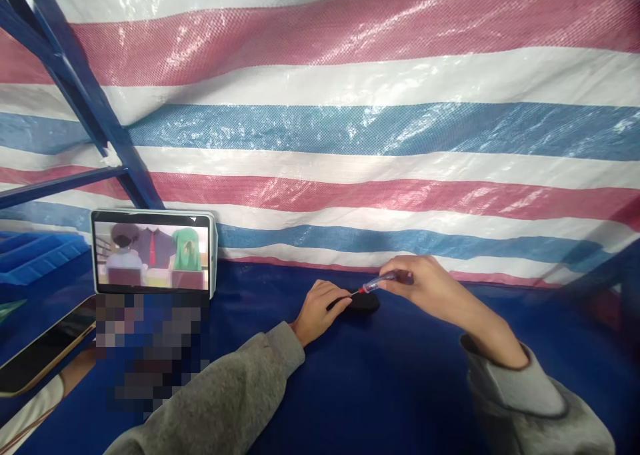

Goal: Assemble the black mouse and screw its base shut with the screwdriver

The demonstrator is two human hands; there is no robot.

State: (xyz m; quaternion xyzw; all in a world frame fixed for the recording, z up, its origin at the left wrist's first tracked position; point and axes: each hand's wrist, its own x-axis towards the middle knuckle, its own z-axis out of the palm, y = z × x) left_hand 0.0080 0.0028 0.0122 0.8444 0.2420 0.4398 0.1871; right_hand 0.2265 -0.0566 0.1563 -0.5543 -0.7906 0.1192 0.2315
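On the dark blue table (395, 381), a small black rounded object (365, 301) lies low against the surface, its exact kind unclear. My left hand (321, 308) is closed on its left end, thumb and fingers gripping it. Raised just to the right, my right hand (420, 283) is wrapped around the clear, purplish handle of a screwdriver (373, 284). A red collar shows at the front of the handle. The thin shaft slants down to the left, with its tip by my left thumb at the black object; the exact contact point is too small to see.
A device playing a cartoon (153, 255) stands upright at left. Before it lies a dark phone (47, 345), near a person's pale sleeve (37, 408) and a pixelated patch. Blue plastic trays (45, 258) sit far left. A striped tarpaulin (350, 128) and blue metal frame (107, 115) border the table.
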